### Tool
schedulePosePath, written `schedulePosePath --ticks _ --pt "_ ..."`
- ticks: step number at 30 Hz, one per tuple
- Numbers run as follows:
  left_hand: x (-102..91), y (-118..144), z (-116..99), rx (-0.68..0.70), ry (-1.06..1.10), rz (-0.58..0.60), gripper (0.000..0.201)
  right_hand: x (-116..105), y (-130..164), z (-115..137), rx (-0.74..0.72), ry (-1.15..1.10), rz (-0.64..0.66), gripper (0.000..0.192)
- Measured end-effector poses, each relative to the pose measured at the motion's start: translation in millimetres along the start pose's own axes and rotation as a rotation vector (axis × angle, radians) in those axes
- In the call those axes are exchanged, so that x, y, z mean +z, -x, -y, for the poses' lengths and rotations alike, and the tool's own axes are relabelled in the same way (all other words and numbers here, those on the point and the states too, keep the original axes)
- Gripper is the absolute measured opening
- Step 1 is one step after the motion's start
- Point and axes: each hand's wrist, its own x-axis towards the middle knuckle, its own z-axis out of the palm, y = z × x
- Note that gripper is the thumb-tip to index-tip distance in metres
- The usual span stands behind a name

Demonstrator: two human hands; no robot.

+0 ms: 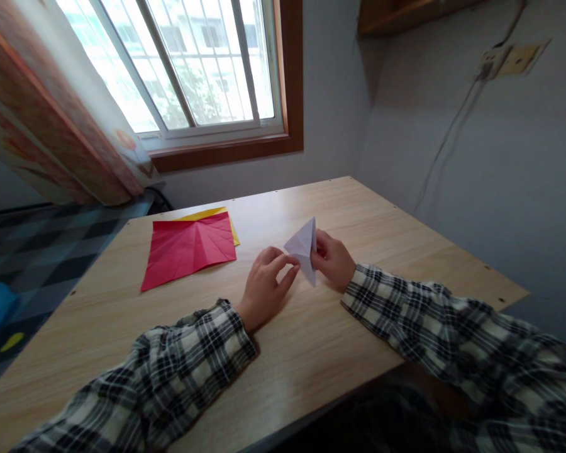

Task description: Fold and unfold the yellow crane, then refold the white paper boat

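White folded paper (304, 248), creased into a pointed shape, stands just above the wooden table (349, 207) near its middle, pinched between both hands. The left hand (265, 287) grasps the paper's left corner with thumb and forefinger, its other fingers curled under and partly out of sight. The right hand (333, 258) grips the right side from behind; the paper covers its fingertips, so only the thumb and knuckles show clearly. Whether the paper's lower tip touches the table cannot be told. Both forearms wear plaid sleeves (453, 340), and the right one runs off the frame's lower right corner.

Left of the hands, well apart, a red creased sheet (188, 248) lies flat on the table, and it hides most of a yellow sheet (207, 214) beneath, of which only a strip at the far edge shows. A curtain (51, 126) covers part of the window (193, 63) behind, blurred by the glare.
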Motion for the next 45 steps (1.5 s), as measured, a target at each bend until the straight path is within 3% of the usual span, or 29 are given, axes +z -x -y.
schedulePosePath --ticks 4,7,9,11,14,19,24,33,37,40,43,45 --pt "6.3 -1 10 -0.104 0.129 -0.096 0.011 1 2 2 -0.003 -0.064 0.043 0.007" --pt "10.5 -1 14 -0.251 0.344 -0.142 0.031 2 3 1 0.020 -0.180 0.087 0.010" --pt "11.1 0 15 -0.312 0.482 -0.075 0.038 4 4 1 0.053 -0.274 0.129 0.015" --pt "9.8 0 12 -0.320 0.540 0.011 0.033 7 5 0 0.099 -0.361 0.179 0.022" --pt "6.3 1 7 -0.302 0.538 0.070 0.025 10 5 -2 0.153 -0.452 0.232 0.031" --pt "0.5 1 -2 -0.284 0.446 0.136 0.022 9 1 -4 0.206 -0.491 0.254 0.026" --pt "-2.1 2 -4 -0.216 0.359 0.163 0.026 4 0 0 0.216 -0.371 0.282 0.019" --pt "-3.9 3 -2 -0.150 0.314 0.221 0.032 12 0 -9 0.255 -0.421 0.307 0.020" --pt "-4.3 3 -4 -0.164 0.305 0.195 0.030 13 3 -2 0.184 -0.327 0.232 0.012" --pt "-1.8 2 -4 -0.221 0.378 0.110 0.028 16 8 7 0.208 -0.317 0.182 0.001" --pt "3.1 1 0 -0.337 0.511 0.032 0.026 18 12 14 0.230 -0.349 0.174 0.013" --pt "6.2 0 3 -0.394 0.608 0.016 0.026 18 14 18 0.152 -0.347 0.136 0.023"
